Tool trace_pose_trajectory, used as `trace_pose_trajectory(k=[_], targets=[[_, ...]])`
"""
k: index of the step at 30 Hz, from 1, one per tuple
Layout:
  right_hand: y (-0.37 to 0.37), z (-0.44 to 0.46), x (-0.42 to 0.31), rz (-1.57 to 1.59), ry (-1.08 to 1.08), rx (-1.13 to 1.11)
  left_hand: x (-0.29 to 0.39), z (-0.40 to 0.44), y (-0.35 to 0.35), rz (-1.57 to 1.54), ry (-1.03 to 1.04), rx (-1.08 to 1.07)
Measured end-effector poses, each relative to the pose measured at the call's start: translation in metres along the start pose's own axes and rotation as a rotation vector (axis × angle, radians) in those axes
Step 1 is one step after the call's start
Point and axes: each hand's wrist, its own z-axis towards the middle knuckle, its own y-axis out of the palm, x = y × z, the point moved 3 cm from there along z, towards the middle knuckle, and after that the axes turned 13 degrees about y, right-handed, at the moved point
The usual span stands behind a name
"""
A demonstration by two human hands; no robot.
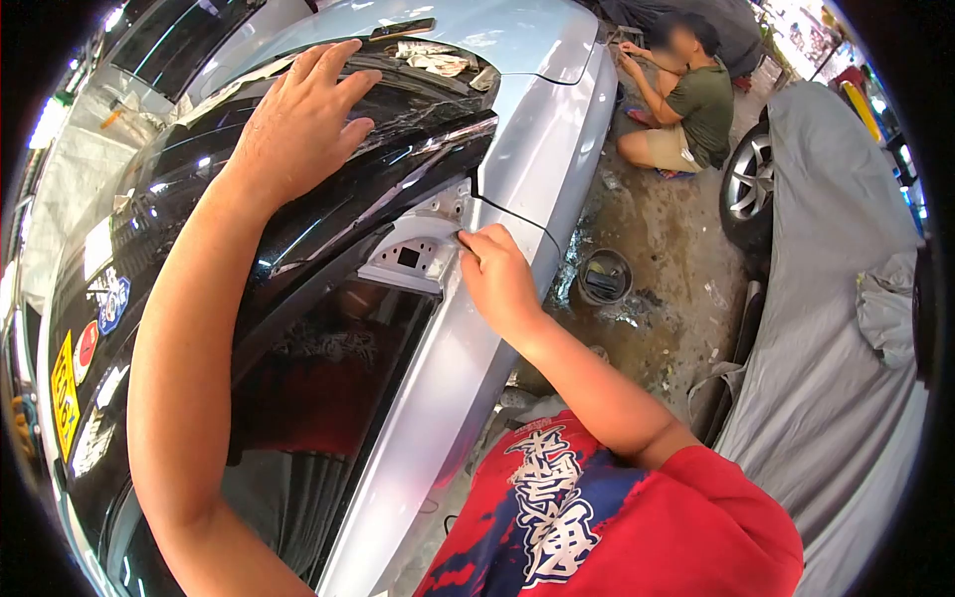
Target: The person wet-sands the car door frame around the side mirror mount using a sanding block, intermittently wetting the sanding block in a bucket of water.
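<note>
My left hand (pixel 303 119) lies with its fingers spread on the dark windshield (pixel 418 114) of a silver-blue car, beside the front pillar. My right hand (pixel 500 279) is closed, with thumb and forefinger pressed together at the edge of the bare mirror mount (pixel 406 256). A small dark spot shows at those fingertips; whether it is a thing they hold is too small to tell. The mount has several small holes and one square dark opening. Below it is the dark side window (pixel 328 368) in the door.
Crumpled paper (pixel 435 60) lies near the windshield's base. A bucket (pixel 605 277) stands on the wet floor. Another person (pixel 696 104) crouches beyond the car's front. To the right, a grey cover (pixel 826 298) drapes a second vehicle, its wheel (pixel 748 179) exposed.
</note>
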Motion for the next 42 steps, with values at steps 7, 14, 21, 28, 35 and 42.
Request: trace_pose_trajectory(k=[7, 14, 21, 28, 35, 42], targets=[[-0.002, -0.007, 0.002, 0.241, 0.134, -0.119, -0.001, 0.002, -0.001, -0.02, 0.009, -0.013], [-0.004, 0.005, 0.02, 0.195, -0.006, -0.183, 0.0, 0.002, -0.003, -0.037, 0.012, -0.026], [-0.01, 0.014, 0.03, 0.34, 0.141, -0.427, 0.003, 0.005, -0.007, -0.075, -0.026, -0.09], [0.006, -0.007, 0.035, 0.097, -0.125, -0.097, 0.004, 0.005, -0.008, -0.067, -0.027, -0.109], [0.014, -0.013, 0.029, 0.051, -0.133, 0.026, 0.004, 0.007, -0.01, -0.075, -0.022, -0.108], [0.014, -0.013, 0.029, 0.043, -0.168, 0.076, 0.005, 0.007, -0.01, -0.086, -0.017, -0.108]])
